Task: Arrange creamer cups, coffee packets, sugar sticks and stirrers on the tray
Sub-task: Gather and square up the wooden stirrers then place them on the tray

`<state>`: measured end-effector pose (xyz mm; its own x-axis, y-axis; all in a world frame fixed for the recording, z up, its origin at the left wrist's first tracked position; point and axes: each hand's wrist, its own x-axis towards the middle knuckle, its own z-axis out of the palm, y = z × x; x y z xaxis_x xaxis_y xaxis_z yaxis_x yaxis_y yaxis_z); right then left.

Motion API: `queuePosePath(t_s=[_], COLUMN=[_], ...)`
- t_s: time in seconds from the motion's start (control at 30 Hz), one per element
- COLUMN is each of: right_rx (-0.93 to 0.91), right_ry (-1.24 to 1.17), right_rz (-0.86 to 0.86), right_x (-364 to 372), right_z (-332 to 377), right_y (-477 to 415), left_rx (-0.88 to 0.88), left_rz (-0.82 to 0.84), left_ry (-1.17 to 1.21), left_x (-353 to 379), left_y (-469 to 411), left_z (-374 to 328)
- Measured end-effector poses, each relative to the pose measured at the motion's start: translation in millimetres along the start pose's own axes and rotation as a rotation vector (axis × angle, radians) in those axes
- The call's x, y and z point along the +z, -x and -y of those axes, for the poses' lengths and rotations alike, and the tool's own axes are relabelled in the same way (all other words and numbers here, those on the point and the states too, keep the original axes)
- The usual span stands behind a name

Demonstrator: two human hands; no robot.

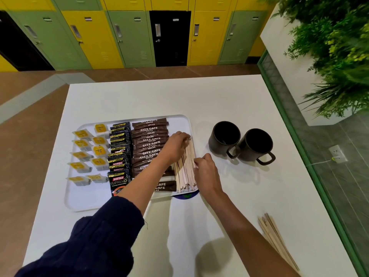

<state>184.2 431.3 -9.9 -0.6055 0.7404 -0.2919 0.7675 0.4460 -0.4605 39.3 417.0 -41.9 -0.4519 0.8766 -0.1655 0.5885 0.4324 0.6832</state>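
The stirrers (184, 172) are lying in a loose pale wooden pile along the right-hand side of the tray (83, 205), their long axis running from the near rim away toward the far one and leaning slightly right. They are looking thin, flat and light, and a few are sitting askew at the near end, so the pile is likely needing to be squared.

The left grip (177, 145) is reaching across the tray and curling its fingers around the far ends of the pile. The right grip (206, 169) is pinching the pile's right edge about halfway along. Both are clamped on the stirrers, and the right one is the nearer to the pile's middle.

Just left of the pile, the brown sugar sticks (151, 140) are lying crosswise in an overlapping column, then the black coffee packets (119, 148), then the yellow-lidded creamer cups (89, 150) in two rough rows.

Well apart, on the surface (219, 96) near the right forearm, spare stirrers (275, 236) are waiting, probably the next load. Two dark mugs (239, 142) are standing beside the tray.
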Motion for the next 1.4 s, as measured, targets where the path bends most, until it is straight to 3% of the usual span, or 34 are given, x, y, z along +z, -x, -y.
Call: queuePosePath(t_s=[0.5,0.63,0.8,0.9,1.07,1.17,1.4], right_rx=[0.011,-0.025,-0.044,-0.095,-0.03,0.088,0.481], right_ry=[-0.12,-0.109,-0.138,-0.163,-0.154,-0.135,0.095], right_rz=[0.025,-0.01,-0.029,-0.016,-0.019,-0.007,0.342], right_x=[4.8,-1.9,-17.3,-27.5,-56.1,-74.0,-84.9], right_z=[-9.4,-11.6,-35.1,-62.5,-119.9,-158.0,-211.8], right_y=[11.7,16.6,35.9,54.3,87.8,110.9,169.5], left_rx=[0.004,0.001,0.161,0.289,0.494,0.535,0.564], left_rz=[0.058,-0.033,-0.23,-0.227,-0.08,0.113,0.534], left_ry=[-0.12,-0.152,-0.191,-0.228,-0.268,-0.268,-0.388], left_x=[-5.2,-2.8,10.3,24.3,56.3,77.7,119.2], left_y=[16.5,24.0,52.2,72.6,104.4,115.8,125.8], left_z=[4.4,-4.8,-27.5,-44.9,-82.2,-104.5,-135.0])
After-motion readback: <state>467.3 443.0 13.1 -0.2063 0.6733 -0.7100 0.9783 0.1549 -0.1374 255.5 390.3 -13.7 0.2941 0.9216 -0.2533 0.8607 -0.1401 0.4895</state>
